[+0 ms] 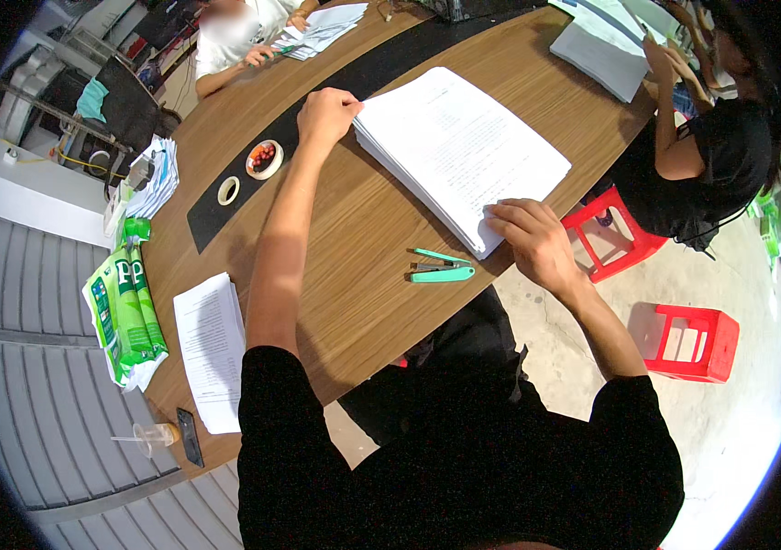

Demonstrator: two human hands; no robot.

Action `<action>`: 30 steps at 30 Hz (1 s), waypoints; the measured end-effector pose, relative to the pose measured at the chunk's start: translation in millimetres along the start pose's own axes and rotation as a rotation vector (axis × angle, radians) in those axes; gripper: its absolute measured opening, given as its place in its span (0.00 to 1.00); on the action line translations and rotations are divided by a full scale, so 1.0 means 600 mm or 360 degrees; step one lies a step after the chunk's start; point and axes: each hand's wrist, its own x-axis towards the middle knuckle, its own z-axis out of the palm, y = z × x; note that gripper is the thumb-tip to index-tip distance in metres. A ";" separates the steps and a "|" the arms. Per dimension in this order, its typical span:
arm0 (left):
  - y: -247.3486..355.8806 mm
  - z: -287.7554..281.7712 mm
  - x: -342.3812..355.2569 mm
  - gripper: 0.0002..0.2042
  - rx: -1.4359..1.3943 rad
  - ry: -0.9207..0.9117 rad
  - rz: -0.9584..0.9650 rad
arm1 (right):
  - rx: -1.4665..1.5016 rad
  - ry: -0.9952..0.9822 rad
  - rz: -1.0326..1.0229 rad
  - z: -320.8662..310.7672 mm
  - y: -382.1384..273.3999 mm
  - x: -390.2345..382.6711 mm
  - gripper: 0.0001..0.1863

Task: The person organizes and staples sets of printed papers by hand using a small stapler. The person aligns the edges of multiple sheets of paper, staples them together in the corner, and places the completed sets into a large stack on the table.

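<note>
A thick stack of printed paper [464,151] lies at a slant on the wooden table, its sheet edges slightly uneven. My left hand [328,119] is closed at the far left corner of the stack, fingers curled against its edge. At the near right corner, my right hand [542,246] grips the edge with its fingers bent over the top sheet. Its thumb is hidden. Just below the stack lies a turquoise stapler [443,269], its arms spread apart. To the left of my left forearm are a roll of tape [228,191] and a round tub of small red things [265,159].
Along the table's left side lie another paper pile [209,357], a green plastic pack [129,316], a phone [190,436] and a tipped clear cup [156,435]. Red stools [695,344] stand at right. Two people sit across and at right, handling papers [324,29].
</note>
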 end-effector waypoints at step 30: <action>-0.119 -0.178 -0.964 0.06 -0.0136 0.1366 -0.1081 | 0.1001 -0.0855 -0.1132 0.387 -0.609 0.173 0.30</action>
